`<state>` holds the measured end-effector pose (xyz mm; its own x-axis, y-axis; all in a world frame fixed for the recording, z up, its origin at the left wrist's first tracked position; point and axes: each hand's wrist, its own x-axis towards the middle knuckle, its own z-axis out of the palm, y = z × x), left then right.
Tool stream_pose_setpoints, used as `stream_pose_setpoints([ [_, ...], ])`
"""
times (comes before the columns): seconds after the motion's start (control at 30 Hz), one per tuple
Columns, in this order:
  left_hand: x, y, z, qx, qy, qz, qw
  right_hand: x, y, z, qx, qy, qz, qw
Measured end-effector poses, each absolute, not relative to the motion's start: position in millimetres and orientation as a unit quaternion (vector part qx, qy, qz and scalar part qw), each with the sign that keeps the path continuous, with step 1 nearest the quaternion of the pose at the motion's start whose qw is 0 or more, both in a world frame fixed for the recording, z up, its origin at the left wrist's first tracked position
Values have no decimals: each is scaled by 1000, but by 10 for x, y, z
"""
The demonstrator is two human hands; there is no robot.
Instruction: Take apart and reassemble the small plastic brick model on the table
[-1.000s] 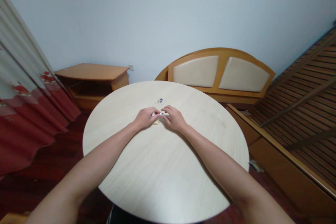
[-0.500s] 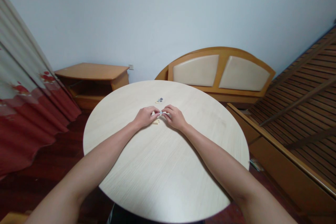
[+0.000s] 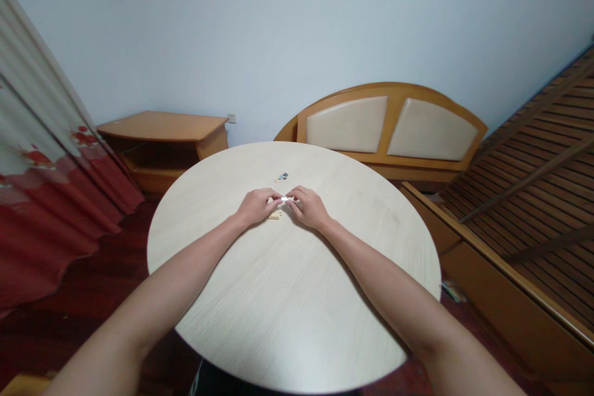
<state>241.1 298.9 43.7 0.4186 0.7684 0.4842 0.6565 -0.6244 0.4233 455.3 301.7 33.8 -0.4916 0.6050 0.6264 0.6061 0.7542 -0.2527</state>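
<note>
Over the middle of the round table, a small white piece is pinched at both ends. My left hand holds its left side between thumb and fingers, and my right hand grips its right side the same way. The piece is too small for me to tell its exact kind. Just below my left fingertips lie several small tan pieces on the tabletop. Beyond both hands sits a little group of dark and yellow pieces.
A wooden cabinet stands against the wall at the back left. Behind the table is a headboard with cream panels. A slatted wooden frame leans at the right. A red and white curtain hangs at the left.
The small piece between my fingers has turned; it looked bluish before and now shows a bright white face. Both hands have stayed nearly in place.
</note>
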Motion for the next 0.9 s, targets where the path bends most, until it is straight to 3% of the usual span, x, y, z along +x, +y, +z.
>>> stream_pose_setpoints([
  [0.9,2399,2999,419,844,408,338,85,4534,3028,344,-356,-873,10,334],
])
